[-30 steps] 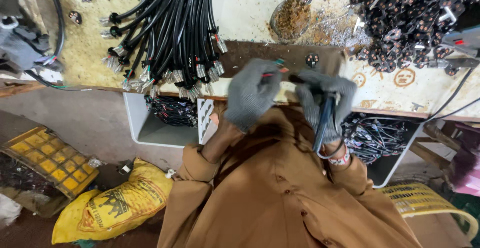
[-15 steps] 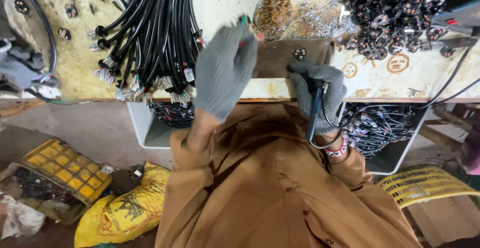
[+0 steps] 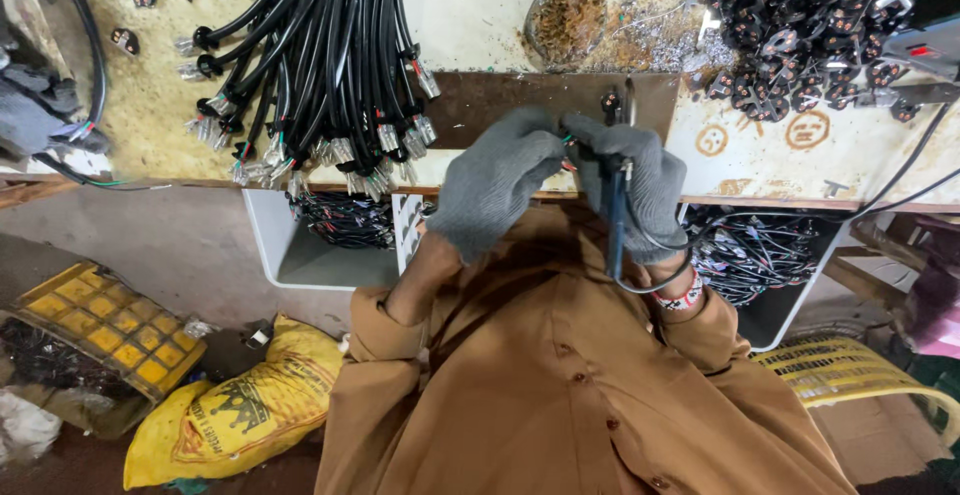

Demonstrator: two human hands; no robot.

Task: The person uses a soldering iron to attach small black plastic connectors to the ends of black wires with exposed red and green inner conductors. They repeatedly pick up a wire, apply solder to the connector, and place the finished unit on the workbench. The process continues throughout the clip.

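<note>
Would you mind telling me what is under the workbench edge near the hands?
Under the workbench, two white bins hold tangled dark wires. The gloved left hand, right hand and brown sleeves cover whatever lies between the bins.

wire ends (image 3: 567, 145): hidden between gloves | cable bundle (image 3: 320, 45): cut by top edge

**Gloved hands meet at chest height**

Both arms, in brown sleeves, bend up and inward. The grey knit-gloved left hand (image 3: 497, 183) curls, fingertips pinched toward the right. The grey knit-gloved right hand (image 3: 630, 183) is clenched in a fist, knuckles up, touching the left hand's fingertips.
</note>
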